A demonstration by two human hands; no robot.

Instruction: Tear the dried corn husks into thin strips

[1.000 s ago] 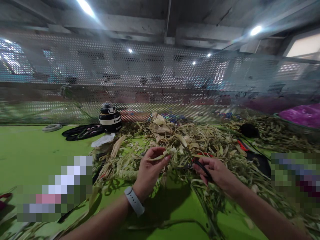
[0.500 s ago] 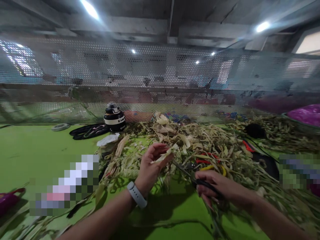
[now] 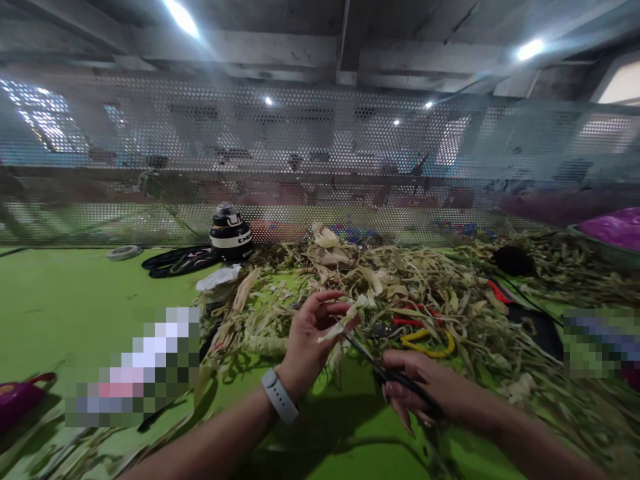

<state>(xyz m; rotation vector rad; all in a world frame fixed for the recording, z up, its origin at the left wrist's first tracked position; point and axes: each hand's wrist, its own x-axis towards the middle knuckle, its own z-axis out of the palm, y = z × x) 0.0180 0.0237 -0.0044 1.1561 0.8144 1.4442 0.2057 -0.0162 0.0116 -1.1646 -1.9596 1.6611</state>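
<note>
Above a green tabletop [image 3: 60, 287], a pale corn-husk strip [image 3: 356, 309] sits pinched in the left hand [image 3: 306, 337]; the right hand [image 3: 415, 383] grips black-handled scissors [image 3: 367, 350], blades angled towards it. This piece looks mid-work, with a loose husk heap [image 3: 330, 257] behind. A black bottle's [image 3: 231, 245] lettering seems to begin "EN", the rest unclear.

The scissors [image 3: 371, 359] have metal blades, the pale strip [image 3: 354, 311] looks papery, the table [image 3: 75, 287] smooth, the far right bag [image 3: 615, 227] glossy plastic.
</note>
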